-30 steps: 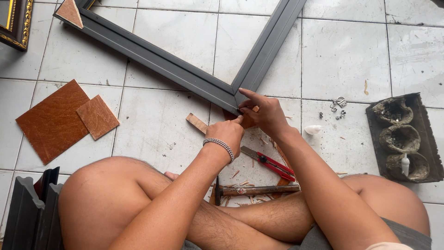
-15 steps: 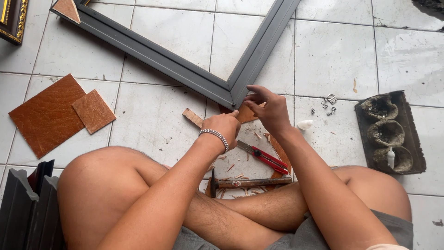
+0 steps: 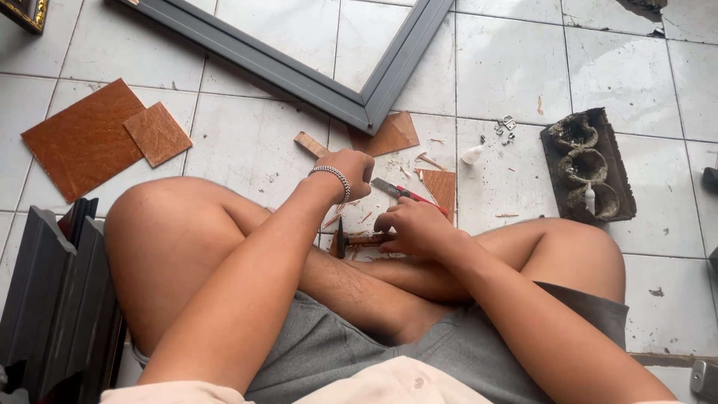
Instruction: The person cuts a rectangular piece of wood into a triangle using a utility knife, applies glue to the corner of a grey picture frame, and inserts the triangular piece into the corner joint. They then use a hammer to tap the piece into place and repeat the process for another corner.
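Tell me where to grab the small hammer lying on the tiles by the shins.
Probably by its wooden handle, from above. The hammer lies flat, its dark head toward the left knee and its handle running under the right hand, which already rests over it; the left hand is closed and farther off.

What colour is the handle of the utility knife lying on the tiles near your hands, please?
Red, with a grey metal blade end; the utility knife shows best in the head view, just above the right hand.
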